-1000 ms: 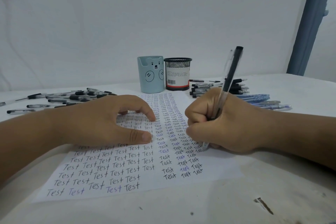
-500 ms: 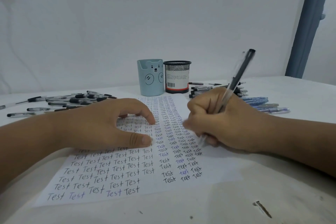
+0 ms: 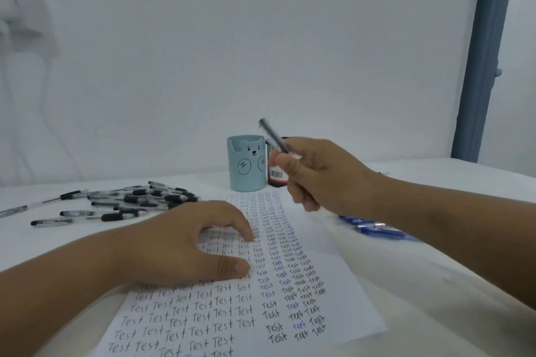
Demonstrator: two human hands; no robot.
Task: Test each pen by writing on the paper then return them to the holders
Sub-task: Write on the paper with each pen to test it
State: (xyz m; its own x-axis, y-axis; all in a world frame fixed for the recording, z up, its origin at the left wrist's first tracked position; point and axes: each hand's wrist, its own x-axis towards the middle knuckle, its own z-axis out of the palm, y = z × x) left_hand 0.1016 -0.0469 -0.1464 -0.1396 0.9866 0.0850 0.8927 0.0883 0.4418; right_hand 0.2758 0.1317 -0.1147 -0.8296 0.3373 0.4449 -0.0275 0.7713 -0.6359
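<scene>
The right hand (image 3: 322, 174) pinches a slim, light, rigid pen (image 3: 274, 136) mid-barrel, lifted near the far holders: the blue bear cup (image 3: 246, 168) and the mesh cup (image 3: 275, 177). The left hand (image 3: 185, 243) lies flat, fingers relaxed, on the paper (image 3: 333, 293). The smooth barrel probably slips; a mid-barrel grip suits it.

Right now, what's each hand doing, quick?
Left hand: open, resting on the paper.
Right hand: gripping a pen, lifted off the paper.
</scene>
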